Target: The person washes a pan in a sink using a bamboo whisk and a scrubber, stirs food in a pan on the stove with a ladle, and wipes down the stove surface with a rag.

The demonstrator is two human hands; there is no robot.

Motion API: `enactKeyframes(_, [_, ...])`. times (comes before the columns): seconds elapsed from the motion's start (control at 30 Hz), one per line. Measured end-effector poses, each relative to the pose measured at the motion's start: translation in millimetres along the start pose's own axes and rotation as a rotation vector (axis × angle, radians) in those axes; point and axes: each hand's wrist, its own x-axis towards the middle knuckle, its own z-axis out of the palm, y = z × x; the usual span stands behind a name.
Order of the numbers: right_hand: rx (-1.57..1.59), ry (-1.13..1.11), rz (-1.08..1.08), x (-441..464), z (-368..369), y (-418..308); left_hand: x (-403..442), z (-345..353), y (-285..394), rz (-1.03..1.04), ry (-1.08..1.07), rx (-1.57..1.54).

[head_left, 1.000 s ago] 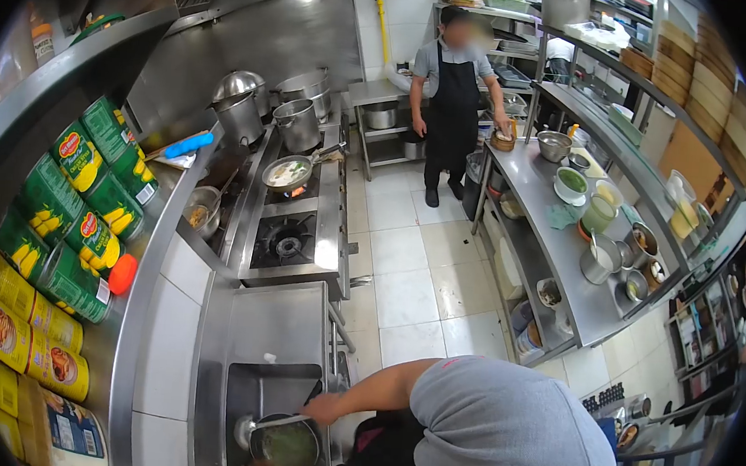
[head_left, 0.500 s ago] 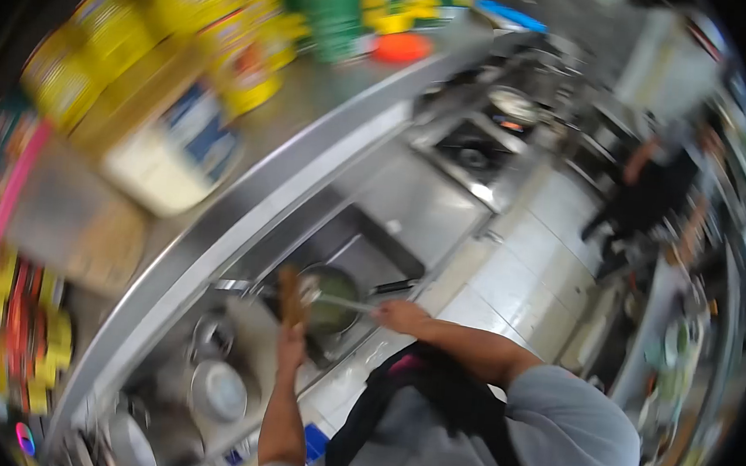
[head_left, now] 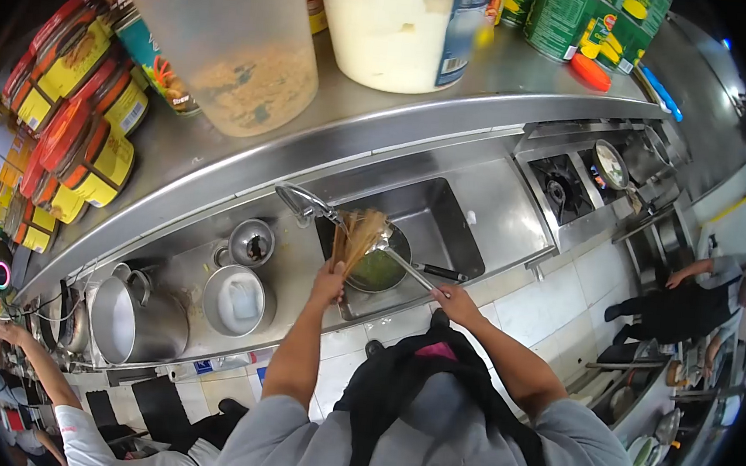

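Nearest are both hands over the sink. Left hand: fingers wrapped tight around the lower end of a wooden bristle bundle, its splayed tips pointing up & away, over the L side of the pan. Right hand: fingers closed on the end of a long metal handle; its head, prob. a ladle (blurry there), is beside the bristles, over the pan. Pan sits in the sink w/ greenish contents, black handle to the R. L of the sink, on the steel surface: a small bowl, a pot w/ a white item inside, & a big pot. Just past the pan, the faucet. Farther up, the shelf carries a pink-lidded tub, a white tub & green cans. Far R: stove w/ a frying pan, and an aproned co-worker.
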Motion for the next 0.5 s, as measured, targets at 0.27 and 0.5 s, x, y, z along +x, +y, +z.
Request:
enactKeyframes(0.27, [0.245,-0.194,0.29,15.6,28.5,36.8,21.1,59.4,-61.3,0.476,0.218,0.11])
enactKeyframes(0.5, [0.07,-0.063,0.043,-2.3,-0.3,54.6,1.3,-33.2,-8.4,-0.076,-0.098,-0.17])
